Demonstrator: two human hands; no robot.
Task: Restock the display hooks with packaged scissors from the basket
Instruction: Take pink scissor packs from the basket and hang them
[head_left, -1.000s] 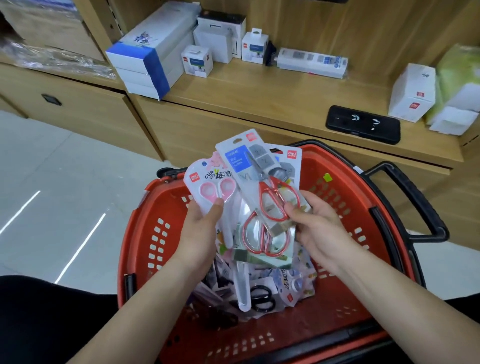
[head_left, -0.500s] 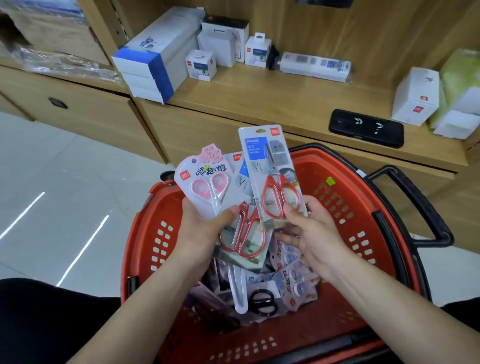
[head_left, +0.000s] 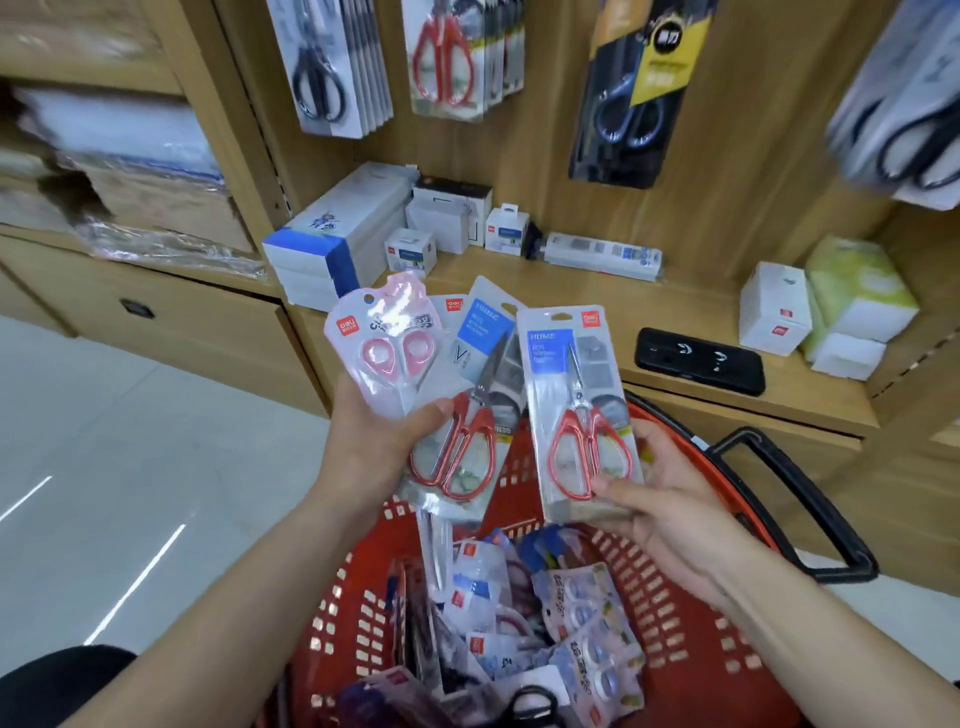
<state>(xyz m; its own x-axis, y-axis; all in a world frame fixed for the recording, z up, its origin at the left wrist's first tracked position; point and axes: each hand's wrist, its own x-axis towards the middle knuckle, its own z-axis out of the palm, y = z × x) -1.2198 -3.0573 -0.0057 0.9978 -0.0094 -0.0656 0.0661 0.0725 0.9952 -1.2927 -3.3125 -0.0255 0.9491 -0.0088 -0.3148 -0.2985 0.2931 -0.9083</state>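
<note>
Sorting stage: none of the held packs is hung yet. Your left hand (head_left: 374, 447) grips two packs fanned together, a pink pair of scissors (head_left: 389, 353) and a red-handled pair (head_left: 467, 421). Your right hand (head_left: 670, 499) pinches the lower end of a second red-handled pack (head_left: 582, 415), thumb across its front. All three are raised above the red basket (head_left: 691, 649), which holds many more packs. A matching red-handled row (head_left: 452, 57) hangs on the display wall (head_left: 545, 171) above, the likely destination. Most of the restocking remains.

Left hand (head_left: 366, 447) holds a pink scissors pack (head_left: 387, 351), right hand (head_left: 670, 501) a red-handled pack (head_left: 576, 415).
</note>
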